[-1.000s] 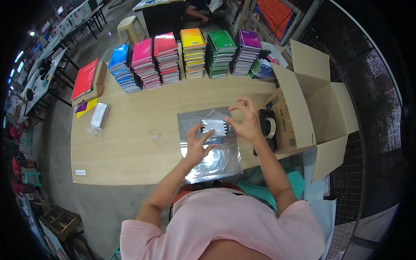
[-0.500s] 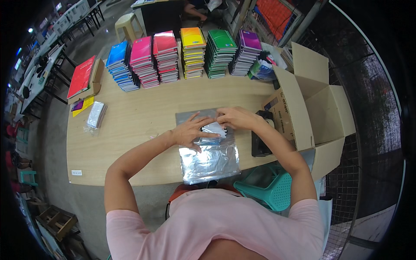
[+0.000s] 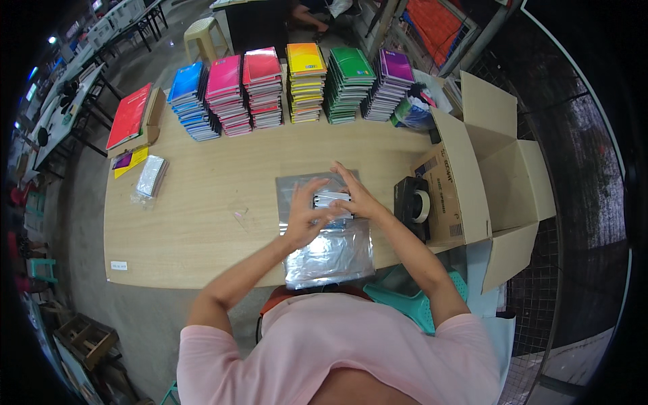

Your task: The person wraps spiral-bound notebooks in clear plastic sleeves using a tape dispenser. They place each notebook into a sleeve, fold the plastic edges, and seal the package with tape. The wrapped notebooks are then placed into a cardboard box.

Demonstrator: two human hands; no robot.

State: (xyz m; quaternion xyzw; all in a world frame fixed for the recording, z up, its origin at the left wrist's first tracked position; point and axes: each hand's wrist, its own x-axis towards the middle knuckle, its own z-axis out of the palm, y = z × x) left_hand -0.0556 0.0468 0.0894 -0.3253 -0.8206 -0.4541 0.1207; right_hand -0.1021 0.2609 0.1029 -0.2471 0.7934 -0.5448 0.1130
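A small stack with white edges [image 3: 331,199], which I cannot identify exactly, lies on silvery clear plastic sheets [image 3: 331,256] at the table's near edge. My left hand [image 3: 305,214] is at the stack's left and near side, fingers apart and slightly blurred. On the right side is my right hand [image 3: 362,200], its fingers spread, the index finger pointing away from me and the thumb over the stack. The hands partly cover the stack, so whether they touch it is hard to see.
Tall piles of spiral notebooks [image 3: 305,81] in several colours line the table's far side. An open cardboard box [image 3: 452,182] stands at right, beside a black tape dispenser [image 3: 407,209]. A plastic-wrapped pack [image 3: 151,177] and a red book [image 3: 128,116] lie at left. Teal stool [image 3: 412,297] below.
My left hand has lifted from lying flat across the stack and turned to its side. My right hand has opened from a pinch at the stack's far edge and moved alongside.
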